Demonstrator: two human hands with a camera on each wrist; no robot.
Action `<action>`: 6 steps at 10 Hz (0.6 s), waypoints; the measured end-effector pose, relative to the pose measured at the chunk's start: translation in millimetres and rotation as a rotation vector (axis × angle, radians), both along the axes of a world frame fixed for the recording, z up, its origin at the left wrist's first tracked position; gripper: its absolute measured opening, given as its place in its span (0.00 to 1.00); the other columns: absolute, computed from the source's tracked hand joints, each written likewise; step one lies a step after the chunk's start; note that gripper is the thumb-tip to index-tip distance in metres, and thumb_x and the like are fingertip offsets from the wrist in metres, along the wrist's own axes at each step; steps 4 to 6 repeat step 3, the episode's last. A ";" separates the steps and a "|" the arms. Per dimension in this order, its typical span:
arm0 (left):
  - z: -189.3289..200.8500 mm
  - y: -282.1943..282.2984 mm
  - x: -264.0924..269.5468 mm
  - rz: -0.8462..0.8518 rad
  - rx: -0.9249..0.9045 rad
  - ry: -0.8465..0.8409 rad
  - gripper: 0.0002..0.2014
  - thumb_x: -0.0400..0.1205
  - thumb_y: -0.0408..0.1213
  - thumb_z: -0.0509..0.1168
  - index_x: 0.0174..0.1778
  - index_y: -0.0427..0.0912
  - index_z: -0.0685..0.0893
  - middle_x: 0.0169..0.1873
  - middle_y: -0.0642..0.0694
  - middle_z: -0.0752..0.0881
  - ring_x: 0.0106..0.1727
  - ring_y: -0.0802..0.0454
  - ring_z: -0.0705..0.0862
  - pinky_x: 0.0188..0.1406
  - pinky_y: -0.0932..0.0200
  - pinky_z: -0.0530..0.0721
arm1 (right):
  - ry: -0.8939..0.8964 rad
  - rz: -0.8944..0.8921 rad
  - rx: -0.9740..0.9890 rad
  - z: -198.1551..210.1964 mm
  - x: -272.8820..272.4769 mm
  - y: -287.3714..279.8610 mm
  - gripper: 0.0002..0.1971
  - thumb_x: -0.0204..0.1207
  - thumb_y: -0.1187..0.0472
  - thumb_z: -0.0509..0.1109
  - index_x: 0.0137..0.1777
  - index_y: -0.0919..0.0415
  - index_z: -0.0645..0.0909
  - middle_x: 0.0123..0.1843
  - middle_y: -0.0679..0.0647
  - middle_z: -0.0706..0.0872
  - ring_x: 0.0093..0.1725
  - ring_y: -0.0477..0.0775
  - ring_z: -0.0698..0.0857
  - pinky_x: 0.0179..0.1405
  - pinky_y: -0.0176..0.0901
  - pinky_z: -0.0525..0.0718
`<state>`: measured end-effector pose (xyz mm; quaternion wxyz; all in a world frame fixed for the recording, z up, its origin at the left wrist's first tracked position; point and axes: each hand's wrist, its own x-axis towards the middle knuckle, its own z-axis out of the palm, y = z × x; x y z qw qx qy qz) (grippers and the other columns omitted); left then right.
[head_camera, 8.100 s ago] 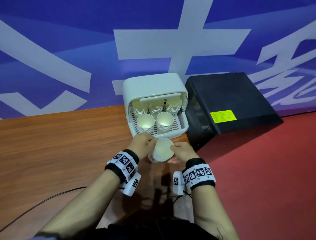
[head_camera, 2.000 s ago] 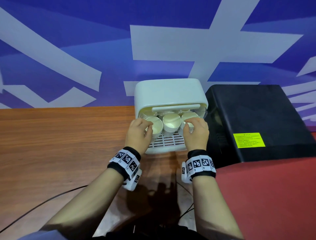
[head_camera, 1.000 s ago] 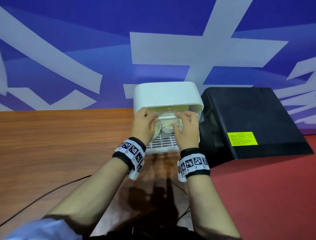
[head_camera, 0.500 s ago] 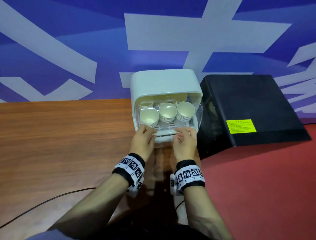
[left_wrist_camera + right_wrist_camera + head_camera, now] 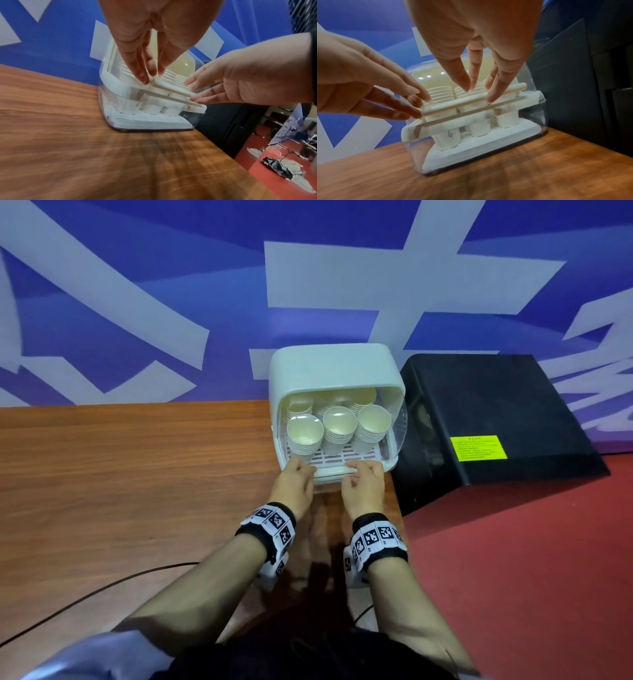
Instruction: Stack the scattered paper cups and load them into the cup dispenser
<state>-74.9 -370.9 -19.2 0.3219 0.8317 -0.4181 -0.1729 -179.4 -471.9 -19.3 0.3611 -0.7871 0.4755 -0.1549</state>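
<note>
Stacked cups (image 5: 337, 424) stand inside the dispenser (image 5: 330, 371) at the bench's (image 5: 120, 491) far right edge. Left hand (image 5: 294, 484) and right hand (image 5: 364, 487), fingers straight, press its lid handle (image 5: 471, 100). Light, crushable cups; the stiff handle is the place to hold.

Both hands, left (image 5: 373, 86) and right (image 5: 476, 44), fingertips on dispenser (image 5: 471, 135) lid handle (image 5: 471, 101); stacked cups (image 5: 448, 138) inside.

Both forearms reach up from bottom centre of head view; left hand (image 5: 295, 483) and right hand (image 5: 363, 486) side by side mid-frame, fingers extended, nearly straight.
</note>
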 end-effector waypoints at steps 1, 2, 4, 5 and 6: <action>7.5 4.3 4.1 -0.002 0.006 0.051 0.12 0.81 0.30 0.59 0.55 0.32 0.85 0.50 0.36 0.81 0.52 0.39 0.82 0.57 0.54 0.79 | 0.026 0.031 0.009 8.7 1.8 6.7 0.13 0.78 0.66 0.65 0.61 0.61 0.83 0.64 0.56 0.73 0.51 0.53 0.81 0.56 0.39 0.80; 19.1 9.5 16.7 -0.008 0.037 0.075 0.13 0.83 0.31 0.57 0.58 0.34 0.84 0.55 0.35 0.82 0.58 0.40 0.80 0.60 0.56 0.75 | 0.006 0.073 -0.021 18.8 11.6 13.4 0.12 0.79 0.65 0.65 0.60 0.61 0.83 0.63 0.57 0.75 0.58 0.56 0.81 0.61 0.41 0.79; 32.1 20.4 33.0 0.006 0.033 0.091 0.13 0.83 0.32 0.55 0.56 0.35 0.84 0.56 0.37 0.83 0.59 0.40 0.80 0.61 0.55 0.76 | -0.015 0.078 -0.065 26.7 27.1 21.3 0.12 0.79 0.64 0.65 0.59 0.60 0.84 0.63 0.59 0.78 0.59 0.57 0.81 0.64 0.48 0.80; 32.1 20.4 33.0 0.006 0.033 0.091 0.13 0.83 0.32 0.55 0.56 0.35 0.84 0.56 0.37 0.83 0.59 0.40 0.80 0.61 0.55 0.76 | -0.015 0.078 -0.065 26.7 27.1 21.3 0.12 0.79 0.64 0.65 0.59 0.60 0.84 0.63 0.59 0.78 0.59 0.57 0.81 0.64 0.48 0.80; 32.1 20.4 33.0 0.006 0.033 0.091 0.13 0.83 0.32 0.55 0.56 0.35 0.84 0.56 0.37 0.83 0.59 0.40 0.80 0.61 0.55 0.76 | -0.015 0.078 -0.065 26.7 27.1 21.3 0.12 0.79 0.64 0.65 0.59 0.60 0.84 0.63 0.59 0.78 0.59 0.57 0.81 0.64 0.48 0.80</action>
